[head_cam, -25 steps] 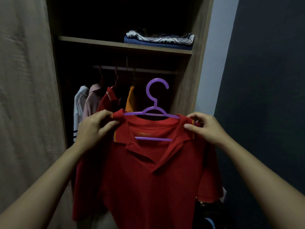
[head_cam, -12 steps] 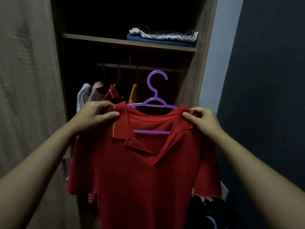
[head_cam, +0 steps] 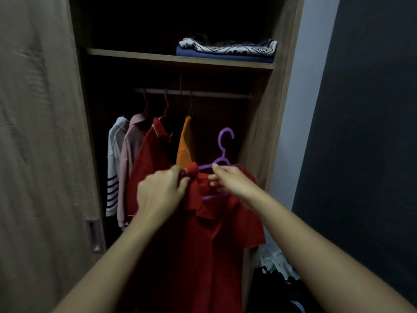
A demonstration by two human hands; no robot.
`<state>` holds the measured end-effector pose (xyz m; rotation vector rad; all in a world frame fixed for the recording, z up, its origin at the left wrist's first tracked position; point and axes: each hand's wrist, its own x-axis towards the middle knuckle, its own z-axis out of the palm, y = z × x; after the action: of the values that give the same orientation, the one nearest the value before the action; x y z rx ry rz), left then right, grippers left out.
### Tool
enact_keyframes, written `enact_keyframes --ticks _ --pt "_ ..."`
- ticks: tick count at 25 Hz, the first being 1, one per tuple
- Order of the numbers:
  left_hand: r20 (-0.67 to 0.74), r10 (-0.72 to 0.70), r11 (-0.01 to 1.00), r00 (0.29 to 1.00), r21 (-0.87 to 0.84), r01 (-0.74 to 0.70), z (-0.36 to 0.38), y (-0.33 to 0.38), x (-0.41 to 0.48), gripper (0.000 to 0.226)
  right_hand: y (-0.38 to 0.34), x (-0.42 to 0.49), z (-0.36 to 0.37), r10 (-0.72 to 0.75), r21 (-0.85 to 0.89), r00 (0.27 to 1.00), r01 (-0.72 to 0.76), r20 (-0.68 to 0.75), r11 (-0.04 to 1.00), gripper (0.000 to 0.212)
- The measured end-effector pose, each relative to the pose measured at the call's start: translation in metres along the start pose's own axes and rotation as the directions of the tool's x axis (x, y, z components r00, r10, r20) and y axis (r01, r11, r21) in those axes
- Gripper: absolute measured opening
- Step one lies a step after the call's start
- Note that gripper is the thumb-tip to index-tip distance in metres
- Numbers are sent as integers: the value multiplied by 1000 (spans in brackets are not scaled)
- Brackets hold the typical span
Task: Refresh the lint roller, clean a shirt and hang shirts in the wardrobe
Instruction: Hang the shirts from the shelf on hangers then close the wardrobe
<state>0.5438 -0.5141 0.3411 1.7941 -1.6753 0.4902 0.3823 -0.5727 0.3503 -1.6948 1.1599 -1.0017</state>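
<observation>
Shirt (head_cam: 203, 245) swung sideways, left grip (head_cam: 160, 195) pinching it, right grip (head_cam: 228, 179) now clasping hanger (head_cam: 222, 152)

**Shirts — five.** Four hang on the rail (head_cam: 214, 94): striped shirt (head_cam: 114, 168), pink shirt (head_cam: 128, 168), red shirt (head_cam: 151, 159), orange shirt (head_cam: 185, 143). The fifth, the held shirt (head_cam: 209, 245), also red, sits on the hanger (head_cam: 223, 152).
**Hangers.** One, purple, is seen nearly whole. Three hooks (head_cam: 145, 100) (head_cam: 166, 102) (head_cam: 190, 105) show at the rail, with their frames hidden under cloth.
**Folded cloths — two.** Patterned cloth (head_cam: 228, 47) lies over blue cloth (head_cam: 223, 57).
**Hands, two.** Left hand (head_cam: 160, 193), right hand (head_cam: 228, 181).
**Fittings, one each.** Shelf (head_cam: 158, 58), rail, door (head_cam: 40, 132), handle (head_cam: 93, 233).
**Heap (head_cam: 275, 260), lower right.** It is too tangled to count.
</observation>
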Motion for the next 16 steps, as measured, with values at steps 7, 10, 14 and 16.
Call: enact_keyframes --ticks 7,10,14,16 --pt "172 7 986 985 -165 22 19 36 32 47 6 65 -14 300 391 945 -229 -130 892 24" --pt "71 -24 964 997 -264 42 36 15 87 52 9 92 -20 264 361 949 -188 -174 913 29" --pt "90 -52 882 995 -463 88 76 3 169 60 1 132 -27 190 174 937 -143 -293 974 21" --pt "117 -87 827 989 -545 137 93 -2 203 69 -5 151 -33 160 78 926 -141 -343 987 20"
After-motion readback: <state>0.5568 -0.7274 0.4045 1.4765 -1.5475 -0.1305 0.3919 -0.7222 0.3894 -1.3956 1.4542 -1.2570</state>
